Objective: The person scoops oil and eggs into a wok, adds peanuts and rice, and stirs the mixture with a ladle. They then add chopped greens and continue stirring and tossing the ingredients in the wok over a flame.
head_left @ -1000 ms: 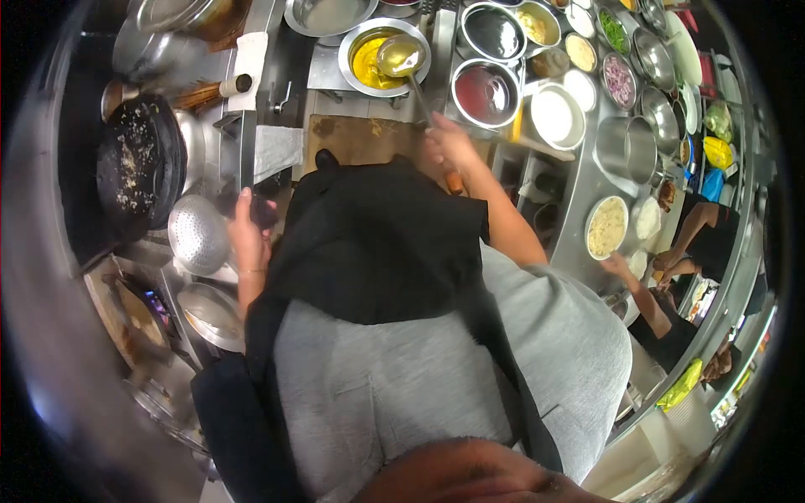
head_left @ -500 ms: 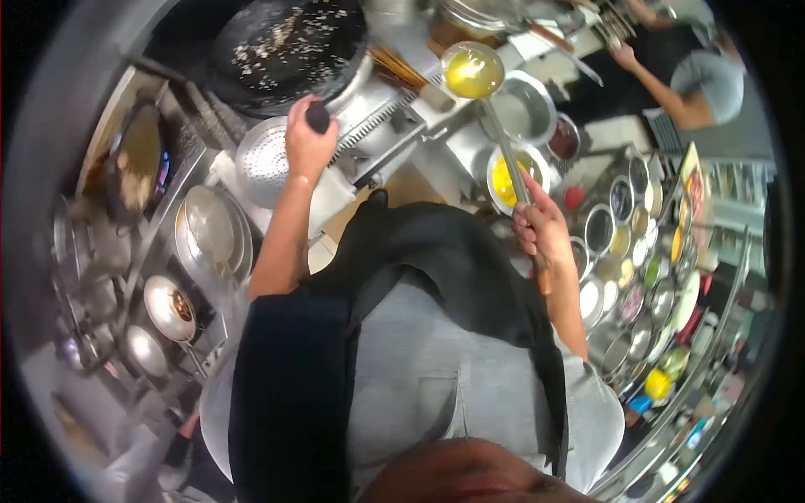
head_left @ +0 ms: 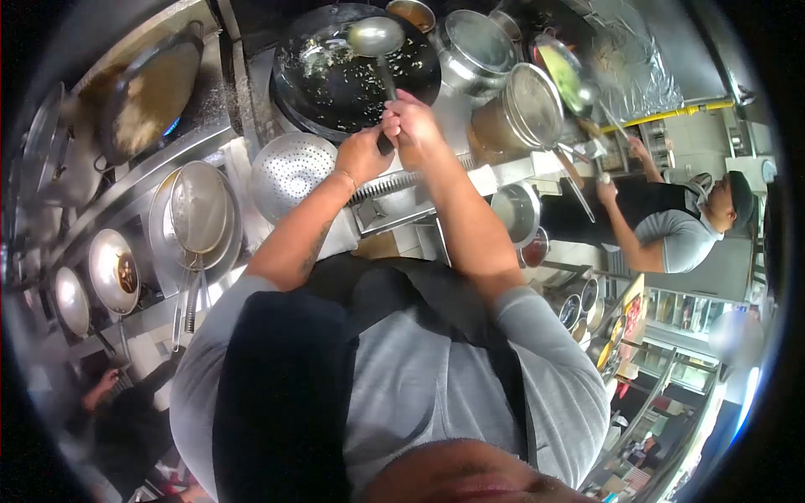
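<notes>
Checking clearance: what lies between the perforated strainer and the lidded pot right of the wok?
Head view: both hands lie between the perforated strainer and lidded pot, left hand on the wok handle, right hand holding the ladle.

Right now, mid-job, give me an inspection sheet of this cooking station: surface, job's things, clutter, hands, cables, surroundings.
Surface: steel range, crowded with cookware.
Job's things: black wok holding scattered pale bits; ladle with its bowl above the wok.
Clutter: perforated strainer, lidded pots, stacked pans, second wok over a blue flame.
Hands: left hand closed on the black wok's handle; right hand closed on the ladle's handle.
Cables: nothing seen.
Surroundings: co-worker at the next station; yellow pipe along the back wall.
</notes>
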